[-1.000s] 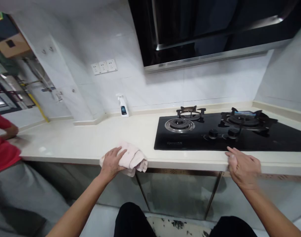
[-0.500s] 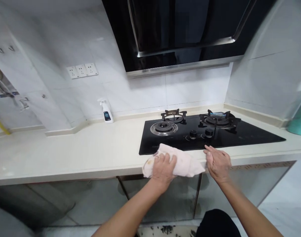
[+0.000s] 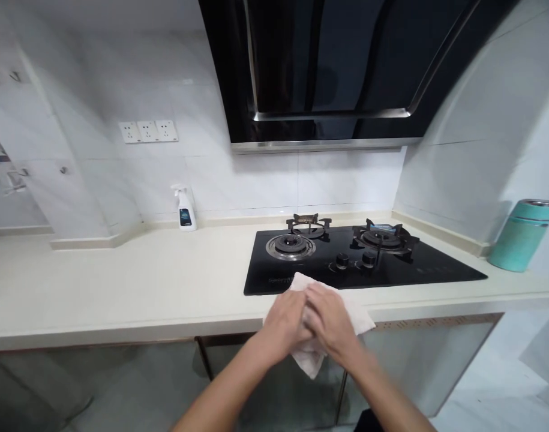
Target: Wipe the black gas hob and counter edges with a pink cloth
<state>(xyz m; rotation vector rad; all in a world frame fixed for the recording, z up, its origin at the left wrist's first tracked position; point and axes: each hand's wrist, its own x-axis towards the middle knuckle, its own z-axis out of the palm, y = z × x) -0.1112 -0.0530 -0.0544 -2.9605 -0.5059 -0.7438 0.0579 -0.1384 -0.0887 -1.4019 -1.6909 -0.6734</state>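
Observation:
A pale pink cloth (image 3: pixel 357 313) is bunched at the counter's front edge, one corner hanging below it. Both hands close around it from either side: my left hand (image 3: pixel 283 321) grips its left part, and my right hand (image 3: pixel 330 318) holds it with fingers meeting those of the left. Just behind the cloth lies the black gas cooktop (image 3: pixel 418 267), with two control knobs. Its left burner (image 3: pixel 291 245) has no pan support over it; a loose pan support (image 3: pixel 308 225) stands behind that burner. The right burner (image 3: pixel 382 239) carries its support, with a small blue item on top.
A white spray bottle (image 3: pixel 185 210) stands against the back wall on the pale counter (image 3: pixel 107 282). At the far right is a turquoise container (image 3: pixel 521 237). The black range hood (image 3: pixel 328 72) overhangs the cooktop. Cabinet doors (image 3: pixel 134 378) lie below the counter edge.
My right hand has left the counter edge and moved left onto the cloth, joining my left hand. The cloth is now gathered between both hands. The view has shifted slightly right.

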